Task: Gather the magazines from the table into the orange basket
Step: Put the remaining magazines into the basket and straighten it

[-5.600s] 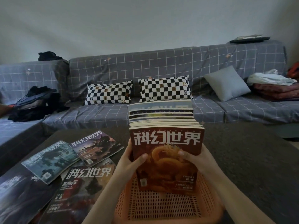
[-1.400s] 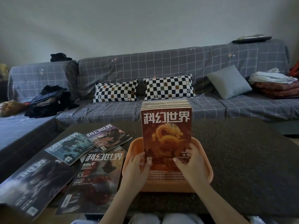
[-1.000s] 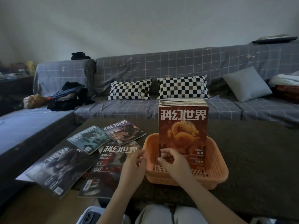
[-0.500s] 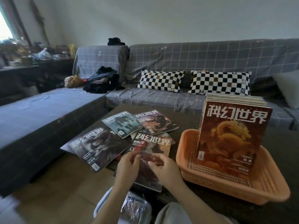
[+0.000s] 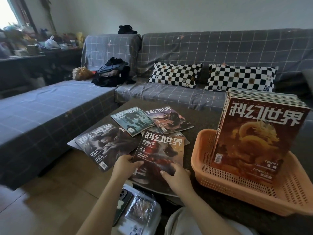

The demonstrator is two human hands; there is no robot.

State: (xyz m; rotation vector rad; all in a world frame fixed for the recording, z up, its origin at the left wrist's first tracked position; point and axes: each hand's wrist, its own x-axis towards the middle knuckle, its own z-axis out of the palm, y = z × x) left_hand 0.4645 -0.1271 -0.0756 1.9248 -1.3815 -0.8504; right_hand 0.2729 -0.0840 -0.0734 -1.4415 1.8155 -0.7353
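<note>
While your left hand [image 5: 126, 167] curls its fingers over the near left edge of the red magazine [image 5: 160, 158], your right hand [image 5: 177, 175] lies on the cover's near right part, fingers bent loosely on the paper; whether they pinch an edge cannot be told from this view. Neither hand has lifted the magazine, which lies flat at the near edge of the table [image 5: 203, 119].

The deciding relation: the red magazine sits directly under both hands, its long axis running from you toward the far side, tilted slightly right. The orange basket [image 5: 237, 180] stands just to its right on the same table, so your right hand is the nearer one for the carry. In my judgement the lift goes up and right, over the basket's near left rim.

The basket already holds a thick stack [image 5: 260, 138] standing on end, dragon cover facing you and leaning away; free floor shows in front of it.

Outward to the left, a grey magazine [image 5: 105, 145] lies partly beneath the red one. Farther off lie a teal magazine [image 5: 133, 120] and a purple magazine [image 5: 167, 119], the purple overlapping the teal. At least one more shows beneath them. Four or more remain to gather.

Behind the table runs a sofa [image 5: 186, 48].
</note>
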